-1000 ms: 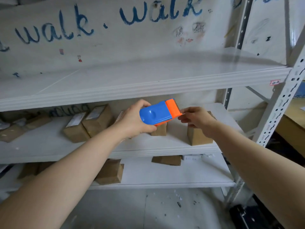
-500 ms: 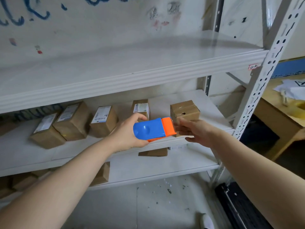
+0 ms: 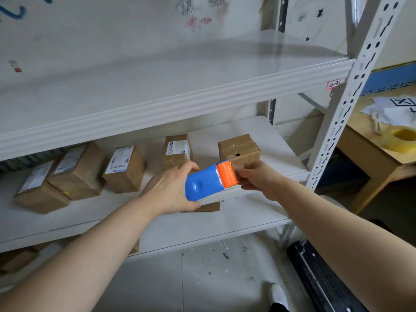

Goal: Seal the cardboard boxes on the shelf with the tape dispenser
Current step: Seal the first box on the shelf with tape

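Observation:
My left hand [image 3: 173, 188] grips the blue body of the tape dispenser [image 3: 208, 182], held in the air in front of the middle shelf [image 3: 290, 170]. My right hand [image 3: 255, 176] pinches at the dispenser's orange end, fingers closed; I cannot make out the tape itself. Just behind the orange end stands a brown cardboard box [image 3: 239, 149] with a small hole and glossy tape across its top. Left of it on the same shelf are several labelled boxes, the nearest being one [image 3: 177, 150] and another [image 3: 123, 168].
A bare white upper shelf [image 3: 202, 95] juts out above. The perforated upright [image 3: 351, 95] stands at right, with a wooden table [image 3: 378, 152] holding a yellow tape roll [image 3: 403, 137] beyond. More boxes lie on the lowest shelf. A black object [image 3: 319, 278] lies on the floor.
The view has dropped and swung, so the middle shelf's boxes show more fully. Both hands with the dispenser have moved slightly lower, in front of the right-hand box.

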{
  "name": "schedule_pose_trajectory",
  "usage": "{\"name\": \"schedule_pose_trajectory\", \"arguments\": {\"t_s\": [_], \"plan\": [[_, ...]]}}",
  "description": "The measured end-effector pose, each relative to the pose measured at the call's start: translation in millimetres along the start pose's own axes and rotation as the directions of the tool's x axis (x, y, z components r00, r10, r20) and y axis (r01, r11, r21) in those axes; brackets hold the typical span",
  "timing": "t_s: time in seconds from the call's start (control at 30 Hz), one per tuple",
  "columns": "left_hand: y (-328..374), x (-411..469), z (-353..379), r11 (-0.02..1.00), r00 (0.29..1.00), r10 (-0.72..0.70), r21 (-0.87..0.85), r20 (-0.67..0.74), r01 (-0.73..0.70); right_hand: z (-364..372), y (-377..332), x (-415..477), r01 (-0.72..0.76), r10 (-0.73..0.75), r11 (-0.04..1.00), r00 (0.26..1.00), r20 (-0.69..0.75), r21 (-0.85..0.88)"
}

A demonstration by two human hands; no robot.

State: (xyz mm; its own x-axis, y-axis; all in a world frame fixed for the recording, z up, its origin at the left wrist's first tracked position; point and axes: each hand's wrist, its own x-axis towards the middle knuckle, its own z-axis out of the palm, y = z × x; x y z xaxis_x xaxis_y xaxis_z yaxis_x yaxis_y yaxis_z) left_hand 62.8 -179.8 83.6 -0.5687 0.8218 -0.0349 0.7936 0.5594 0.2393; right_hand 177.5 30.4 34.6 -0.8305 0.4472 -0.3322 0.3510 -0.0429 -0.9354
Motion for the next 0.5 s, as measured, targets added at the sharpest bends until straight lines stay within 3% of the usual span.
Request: {"name": "schedule_pose_trajectory", "arguments": {"t_s": [0.07,0.2,0.33,0.5], "plan": [[1,2,2,0.999,1.0,0.023,0.045,-0.021,-0.022,0,-2,6,0.037,-0.041,0.998,0.994,-0.098,-0.045],[8,8,-8,0.996,0.995,0.088,-0.024,-0.05,-0.09,-11,-14,15,0.075,-0.123,0.973,0.969,-0.214,-0.219],[1,13,-23,0.99,0.996,0.041,-0.132,-0.076,-0.051,-55,-22,24,0.055,-0.125,0.977,0.928,-0.351,-0.204],[-26,24,-19,0.961,0.997,-0.021,-0.278,-0.074,-0.001,-87,-18,45,0.009,-0.079,0.979,0.937,-0.339,-0.202]]}}
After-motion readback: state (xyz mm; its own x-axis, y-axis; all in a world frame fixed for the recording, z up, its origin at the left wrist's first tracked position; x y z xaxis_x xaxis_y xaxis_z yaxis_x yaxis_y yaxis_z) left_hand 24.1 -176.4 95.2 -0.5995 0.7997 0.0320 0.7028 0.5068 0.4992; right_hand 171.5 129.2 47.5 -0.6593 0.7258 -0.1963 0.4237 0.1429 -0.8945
